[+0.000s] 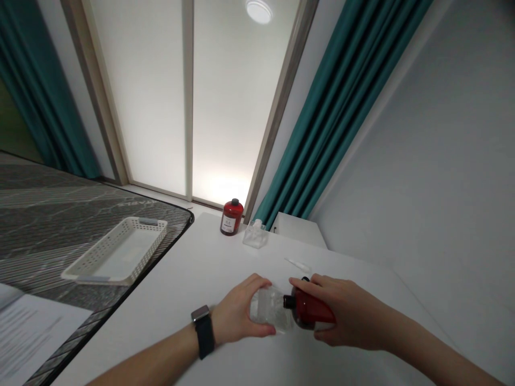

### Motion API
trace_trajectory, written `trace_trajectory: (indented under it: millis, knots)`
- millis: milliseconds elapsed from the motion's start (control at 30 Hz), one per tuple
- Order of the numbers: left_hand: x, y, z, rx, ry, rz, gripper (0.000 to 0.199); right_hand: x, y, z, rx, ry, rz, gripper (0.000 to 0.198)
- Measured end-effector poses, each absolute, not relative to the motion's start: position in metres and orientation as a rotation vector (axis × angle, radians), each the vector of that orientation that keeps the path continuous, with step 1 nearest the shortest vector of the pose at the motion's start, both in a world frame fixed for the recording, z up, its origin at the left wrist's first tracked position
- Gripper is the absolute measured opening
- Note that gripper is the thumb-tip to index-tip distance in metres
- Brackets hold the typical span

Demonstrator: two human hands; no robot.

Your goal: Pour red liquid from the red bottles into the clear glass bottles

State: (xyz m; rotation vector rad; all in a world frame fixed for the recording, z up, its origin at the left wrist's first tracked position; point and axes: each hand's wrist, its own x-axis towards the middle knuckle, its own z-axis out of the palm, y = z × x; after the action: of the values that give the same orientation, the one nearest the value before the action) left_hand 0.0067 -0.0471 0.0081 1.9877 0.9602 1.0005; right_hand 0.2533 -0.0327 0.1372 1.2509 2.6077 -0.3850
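Note:
My left hand [241, 311] is closed around a clear plastic bottle [265, 306]. My right hand [341, 311] grips a dark red bottle [311, 308], tilted sideways, with a pale label patch low on it. Its black neck piece points left and meets the clear bottle, or overlaps it in view; whether they touch I cannot tell. A small black part also shows above the red bottle by my right fingers. Behind my hands, a thin clear-white piece, like a pump tube [298, 265], lies on the white table [201, 268].
A second red bottle [230, 219] with a black cap and white label stands at the table's far edge, beside a clear square bottle [255, 235]. Left, on a dark patterned surface [80, 214], are a white perforated basket [120, 252] and a printed sheet [36, 332].

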Motion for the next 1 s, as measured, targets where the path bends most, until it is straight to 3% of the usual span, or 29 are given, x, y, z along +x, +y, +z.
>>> trace_trajectory:
  millis: [1000]
  knots:
    - [0.0073, -0.0454, 0.0038, 1.998, 0.958, 1.003, 0.073, 0.2510, -0.0316, 0.1396, 1.254, 2.567, -0.389, 0.095]
